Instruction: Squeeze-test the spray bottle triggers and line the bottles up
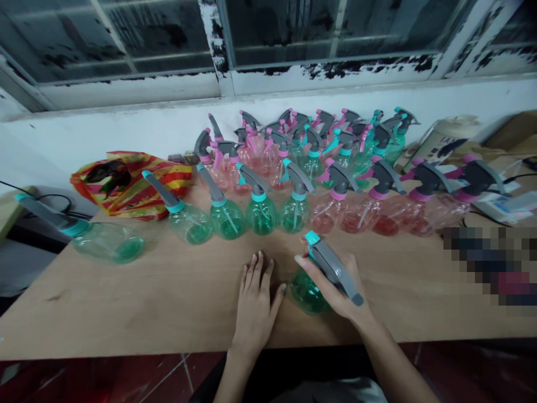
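My right hand (pixel 335 285) is closed around the upper part of a green spray bottle (pixel 308 292) with a grey and turquoise trigger head, close to the table's front edge. Palm down on the wooden table (pixel 176 313), my left hand (pixel 257 296) lies flat with its fingers stretched out, just left of that bottle and holding nothing. Beyond my hands runs a row of spray bottles: green ones such as this near bottle (pixel 262 215) at left and middle, pink ones such as this bottle (pixel 356 217) to the right.
Behind the front row stand several more pink and green spray bottles (pixel 312 162) against the wall. A red and yellow striped plastic bag (pixel 168 182) sits at back left. One green bottle (pixel 104 242) stands apart at far left. A white container (pixel 444 140) leans at back right.
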Action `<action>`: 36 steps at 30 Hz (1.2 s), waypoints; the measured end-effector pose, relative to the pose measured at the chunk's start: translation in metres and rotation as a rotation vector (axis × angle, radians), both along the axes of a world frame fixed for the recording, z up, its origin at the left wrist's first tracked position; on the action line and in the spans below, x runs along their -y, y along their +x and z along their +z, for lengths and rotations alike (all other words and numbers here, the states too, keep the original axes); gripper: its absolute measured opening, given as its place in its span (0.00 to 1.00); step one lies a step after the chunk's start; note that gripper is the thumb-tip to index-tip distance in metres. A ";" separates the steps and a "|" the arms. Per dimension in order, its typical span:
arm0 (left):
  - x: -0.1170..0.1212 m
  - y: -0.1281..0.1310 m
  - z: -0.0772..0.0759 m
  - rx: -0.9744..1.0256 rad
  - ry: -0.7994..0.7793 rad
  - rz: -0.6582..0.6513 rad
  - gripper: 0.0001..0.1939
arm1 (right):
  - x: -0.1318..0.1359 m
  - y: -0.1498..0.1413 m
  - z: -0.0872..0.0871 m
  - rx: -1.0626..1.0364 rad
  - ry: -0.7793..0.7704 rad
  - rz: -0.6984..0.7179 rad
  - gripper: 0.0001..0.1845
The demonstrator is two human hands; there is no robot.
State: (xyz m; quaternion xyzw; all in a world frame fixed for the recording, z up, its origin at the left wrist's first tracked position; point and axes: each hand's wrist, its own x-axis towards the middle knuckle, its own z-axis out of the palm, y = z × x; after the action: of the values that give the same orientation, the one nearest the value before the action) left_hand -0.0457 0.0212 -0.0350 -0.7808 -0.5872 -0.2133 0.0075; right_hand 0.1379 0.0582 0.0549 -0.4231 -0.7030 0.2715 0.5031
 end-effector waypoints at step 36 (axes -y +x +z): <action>0.000 0.001 0.003 0.011 -0.032 -0.009 0.26 | 0.004 0.006 0.000 0.007 -0.077 0.095 0.21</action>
State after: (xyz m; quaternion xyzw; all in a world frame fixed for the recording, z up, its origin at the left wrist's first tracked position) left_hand -0.0446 0.0212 -0.0320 -0.7822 -0.5871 -0.2083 -0.0092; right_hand 0.1434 0.0545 0.0544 -0.4091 -0.7130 0.3207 0.4705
